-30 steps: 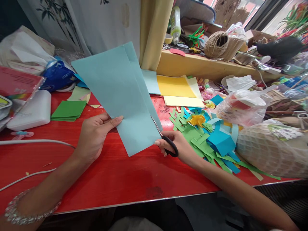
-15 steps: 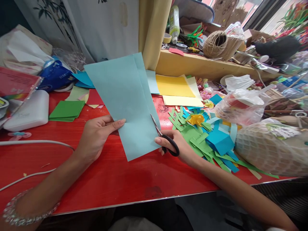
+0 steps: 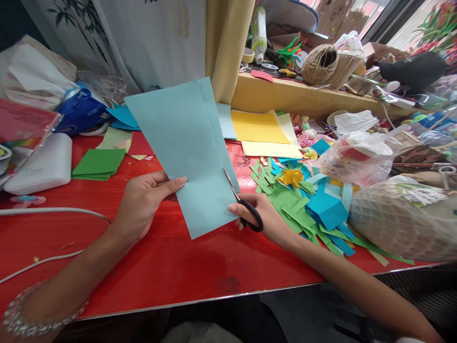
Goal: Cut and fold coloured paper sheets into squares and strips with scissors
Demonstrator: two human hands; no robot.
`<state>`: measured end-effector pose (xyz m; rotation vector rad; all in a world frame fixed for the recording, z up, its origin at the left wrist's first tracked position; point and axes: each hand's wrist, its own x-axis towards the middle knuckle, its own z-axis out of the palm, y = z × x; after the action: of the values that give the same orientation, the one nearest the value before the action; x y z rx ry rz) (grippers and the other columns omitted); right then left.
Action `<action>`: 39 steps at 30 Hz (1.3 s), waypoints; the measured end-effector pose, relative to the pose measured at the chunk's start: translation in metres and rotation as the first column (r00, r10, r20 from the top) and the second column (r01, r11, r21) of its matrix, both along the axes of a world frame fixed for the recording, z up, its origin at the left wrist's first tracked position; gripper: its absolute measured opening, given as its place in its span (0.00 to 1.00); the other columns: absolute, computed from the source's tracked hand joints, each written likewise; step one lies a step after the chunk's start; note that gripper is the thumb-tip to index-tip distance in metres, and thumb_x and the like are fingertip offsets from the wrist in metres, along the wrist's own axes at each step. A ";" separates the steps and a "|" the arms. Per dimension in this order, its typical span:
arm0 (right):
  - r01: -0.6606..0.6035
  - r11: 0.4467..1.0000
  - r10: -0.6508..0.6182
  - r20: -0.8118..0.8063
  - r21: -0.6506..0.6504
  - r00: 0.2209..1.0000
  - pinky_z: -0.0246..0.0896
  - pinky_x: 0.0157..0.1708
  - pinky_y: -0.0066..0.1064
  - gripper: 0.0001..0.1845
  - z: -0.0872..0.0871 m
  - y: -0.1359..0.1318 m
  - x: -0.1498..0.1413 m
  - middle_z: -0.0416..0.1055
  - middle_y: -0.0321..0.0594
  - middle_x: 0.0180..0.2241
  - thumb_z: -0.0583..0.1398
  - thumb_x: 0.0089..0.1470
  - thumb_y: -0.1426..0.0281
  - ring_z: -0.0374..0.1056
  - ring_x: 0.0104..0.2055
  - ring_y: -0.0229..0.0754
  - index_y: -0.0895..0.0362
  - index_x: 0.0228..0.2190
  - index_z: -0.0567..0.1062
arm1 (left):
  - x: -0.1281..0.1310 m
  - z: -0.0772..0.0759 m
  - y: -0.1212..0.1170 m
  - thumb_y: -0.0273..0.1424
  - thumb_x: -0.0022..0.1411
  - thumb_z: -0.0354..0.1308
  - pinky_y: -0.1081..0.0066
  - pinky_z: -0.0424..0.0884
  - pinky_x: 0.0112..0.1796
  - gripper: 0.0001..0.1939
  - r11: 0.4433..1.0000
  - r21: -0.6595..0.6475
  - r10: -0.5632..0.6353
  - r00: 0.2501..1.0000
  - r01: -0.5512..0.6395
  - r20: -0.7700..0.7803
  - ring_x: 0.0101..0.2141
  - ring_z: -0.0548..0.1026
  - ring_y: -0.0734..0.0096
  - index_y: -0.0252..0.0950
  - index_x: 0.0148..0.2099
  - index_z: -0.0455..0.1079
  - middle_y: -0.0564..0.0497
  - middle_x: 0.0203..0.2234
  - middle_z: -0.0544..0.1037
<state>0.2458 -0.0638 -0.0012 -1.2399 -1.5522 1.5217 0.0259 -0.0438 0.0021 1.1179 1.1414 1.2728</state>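
A large light-blue sheet of paper (image 3: 178,143) is held up over the red table, tilted, with a line running down near its right side. My left hand (image 3: 143,202) pinches its left edge, thumb on the front and fingers behind. In my right hand (image 3: 262,216) is a pair of black-handled scissors (image 3: 253,216), its blades lying along the sheet's lower right part. The lower blade is hidden behind the paper. The right thumb rests close to the paper's lower right edge.
Green paper squares (image 3: 98,163) lie at left, near a white cable (image 3: 53,212). Yellow sheets (image 3: 260,127) lie behind. Green and blue paper scraps (image 3: 300,209) heap to the right, beside a net-wrapped bundle (image 3: 403,219). A cluttered shelf (image 3: 285,97) runs along the back right.
The scissors' handles have shifted slightly left and look a little closer together. The paper's bottom corner has moved slightly right; the left hand is almost still.
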 end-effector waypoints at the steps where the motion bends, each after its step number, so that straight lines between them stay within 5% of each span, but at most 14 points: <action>1: 0.001 1.000 -0.001 -0.001 -0.001 1.000 0.51 0.18 0.22 0.18 0.000 0.000 0.000 0.61 0.29 0.15 0.64 0.46 0.61 0.63 0.19 0.30 0.57 0.18 0.64 | 0.000 0.000 0.000 0.31 0.51 0.65 0.76 0.76 0.32 0.07 1.000 0.002 -0.002 1.000 0.002 -0.001 0.30 0.77 0.72 0.36 0.34 0.77 0.53 0.29 0.80; 30: -0.028 0.999 0.029 0.008 -0.042 1.000 0.51 0.20 0.25 0.21 0.006 0.000 0.002 0.63 0.32 0.15 0.62 0.46 0.55 0.63 0.19 0.33 0.58 0.18 0.64 | 0.000 -0.003 0.000 0.31 0.51 0.65 0.80 0.74 0.33 0.05 0.999 -0.030 -0.025 1.000 0.025 -0.016 0.31 0.77 0.75 0.36 0.32 0.77 0.54 0.28 0.80; 39: -0.054 0.998 0.052 0.099 0.018 0.994 0.40 0.18 0.26 0.24 0.006 0.003 0.005 0.55 0.28 0.15 0.61 0.46 0.52 0.50 0.18 0.29 0.57 0.17 0.61 | -0.002 -0.004 0.001 0.32 0.50 0.66 0.77 0.75 0.34 0.09 0.990 -0.109 -0.097 0.995 0.095 -0.016 0.31 0.77 0.74 0.38 0.36 0.77 0.54 0.30 0.80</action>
<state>0.2512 -0.0612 0.0045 -1.2888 -1.6726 1.4935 0.0242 -0.0426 -0.0021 1.0950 1.1444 1.1146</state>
